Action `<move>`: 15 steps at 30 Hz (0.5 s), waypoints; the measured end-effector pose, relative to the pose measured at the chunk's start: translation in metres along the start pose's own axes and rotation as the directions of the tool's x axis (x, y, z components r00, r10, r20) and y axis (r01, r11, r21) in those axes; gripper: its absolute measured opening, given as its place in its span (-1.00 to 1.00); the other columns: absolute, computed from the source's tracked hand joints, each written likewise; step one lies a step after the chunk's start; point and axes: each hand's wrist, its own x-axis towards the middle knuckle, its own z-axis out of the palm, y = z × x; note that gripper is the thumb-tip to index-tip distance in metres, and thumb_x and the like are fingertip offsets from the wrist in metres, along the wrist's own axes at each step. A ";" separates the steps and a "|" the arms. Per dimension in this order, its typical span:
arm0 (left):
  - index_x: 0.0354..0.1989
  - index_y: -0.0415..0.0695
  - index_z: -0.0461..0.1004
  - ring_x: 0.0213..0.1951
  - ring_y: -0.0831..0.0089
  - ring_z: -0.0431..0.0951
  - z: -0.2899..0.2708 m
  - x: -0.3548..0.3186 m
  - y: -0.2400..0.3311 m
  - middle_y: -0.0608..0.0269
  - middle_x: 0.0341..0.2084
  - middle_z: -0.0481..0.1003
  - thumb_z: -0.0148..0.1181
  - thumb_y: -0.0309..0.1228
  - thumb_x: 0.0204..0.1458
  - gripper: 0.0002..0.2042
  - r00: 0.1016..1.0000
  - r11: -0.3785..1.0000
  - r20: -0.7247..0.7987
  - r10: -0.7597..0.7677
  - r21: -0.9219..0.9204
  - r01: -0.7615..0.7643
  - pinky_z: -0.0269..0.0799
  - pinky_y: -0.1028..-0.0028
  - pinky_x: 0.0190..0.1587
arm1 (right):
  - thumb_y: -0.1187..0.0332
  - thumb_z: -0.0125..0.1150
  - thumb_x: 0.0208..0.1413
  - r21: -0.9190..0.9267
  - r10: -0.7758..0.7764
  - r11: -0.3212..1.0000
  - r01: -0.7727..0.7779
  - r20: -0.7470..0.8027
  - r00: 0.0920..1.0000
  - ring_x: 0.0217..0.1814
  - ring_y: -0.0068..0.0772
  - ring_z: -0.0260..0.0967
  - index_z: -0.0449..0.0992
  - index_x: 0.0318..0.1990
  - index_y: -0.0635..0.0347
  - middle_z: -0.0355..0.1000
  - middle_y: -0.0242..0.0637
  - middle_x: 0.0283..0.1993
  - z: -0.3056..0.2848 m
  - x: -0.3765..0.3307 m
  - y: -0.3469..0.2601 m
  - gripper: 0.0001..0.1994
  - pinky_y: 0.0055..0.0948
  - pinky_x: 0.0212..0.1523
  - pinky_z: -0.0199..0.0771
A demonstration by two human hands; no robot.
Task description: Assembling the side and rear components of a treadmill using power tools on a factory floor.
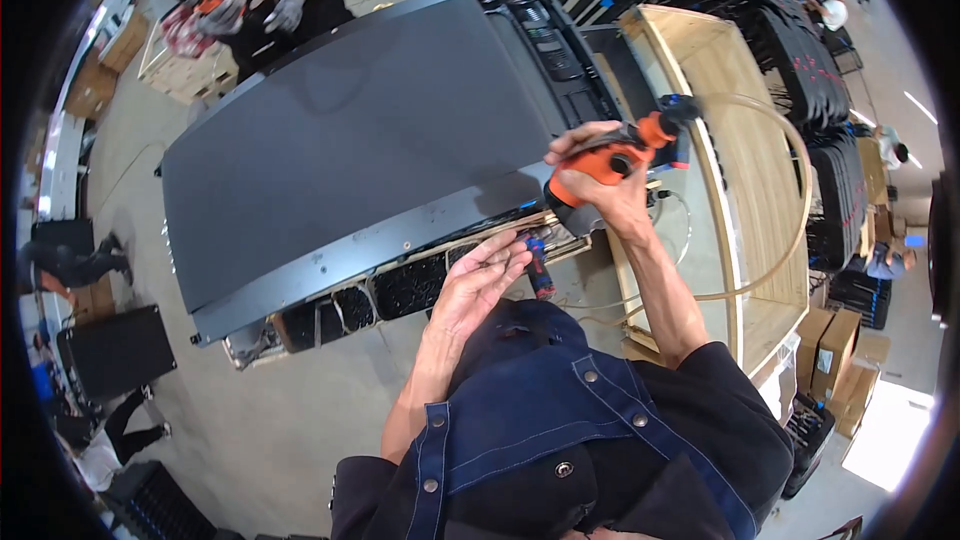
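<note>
My right hand point(618, 198) is wrapped around an orange-and-black handheld power tool point(605, 165). Its nose points up and to the right, over the corner of a large dark grey panel point(350, 130). Below the panel's near edge, my left hand point(480, 280) has its palm turned up and its fingertips drawn together; whatever is between them is too small to make out. Right beside those fingertips is a blue-and-red tool point(540, 268), upright and partly hidden. Black moulded parts point(405, 285) show under the panel's near edge.
An open wooden crate point(745, 190) stands to the right, with a tan hose point(803, 165) looping over it. Stacked black frames point(740, 10) fill the back right. Across the panel, a co-worker's gloved hand point(220, 15) holds another orange tool. Cardboard boxes point(835, 350) sit at lower right.
</note>
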 end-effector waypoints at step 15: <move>0.04 -0.18 0.50 -0.06 0.35 0.62 -0.033 -0.022 -0.025 0.21 -0.17 0.60 0.25 -0.56 0.18 -0.74 0.908 0.960 -0.347 0.234 -0.064 -0.272 0.62 0.37 0.10 | 0.59 0.30 0.00 0.532 -0.056 0.846 0.034 0.025 0.998 0.02 -0.14 0.49 0.29 0.12 0.17 0.44 -0.11 -0.03 0.025 -0.061 0.026 -0.50 -0.01 0.17 0.47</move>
